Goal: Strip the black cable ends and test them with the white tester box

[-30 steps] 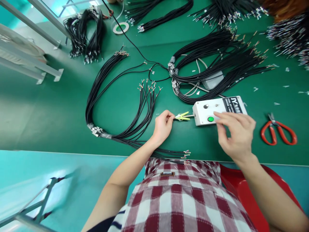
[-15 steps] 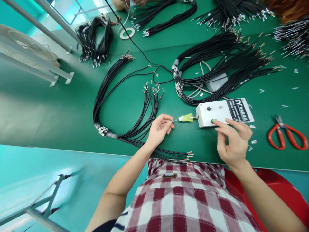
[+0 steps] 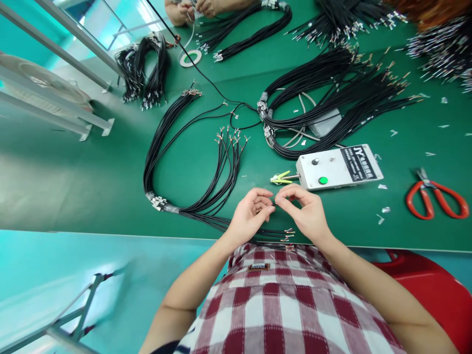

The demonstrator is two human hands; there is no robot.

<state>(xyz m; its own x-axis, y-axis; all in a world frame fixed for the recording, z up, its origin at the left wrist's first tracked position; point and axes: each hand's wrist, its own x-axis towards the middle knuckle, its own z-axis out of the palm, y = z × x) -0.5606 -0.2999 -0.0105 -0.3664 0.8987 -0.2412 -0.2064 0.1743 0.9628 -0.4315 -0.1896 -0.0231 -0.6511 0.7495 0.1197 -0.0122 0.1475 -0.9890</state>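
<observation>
My left hand (image 3: 253,215) is closed, with thumb and fingers pinching a thin black cable (image 3: 274,202); only a small dark bit shows at the fingertips. My right hand (image 3: 306,212) meets it there, thumb and forefinger pinched on the cable's end, its fine wires too small to make out. Just beyond the hands, a yellow-green clip (image 3: 282,178) sticks out from a white control box (image 3: 334,169) with a green button (image 3: 323,180). A bundle of black cables (image 3: 157,152) curves to the left, some stripped ends fanned out, others running under my left wrist.
Red-handled cutters (image 3: 427,189) lie at the right. More black cable bundles (image 3: 313,118) lie behind the box, over a grey-white block (image 3: 326,122). A tape roll (image 3: 191,58) sits farther back, near another person's hands (image 3: 199,9). Scraps dot the green table (image 3: 405,162).
My right hand has left the green button and moved left to meet my left hand. My left hand has drawn back from the clip, toward me. The clip's arms now look spread.
</observation>
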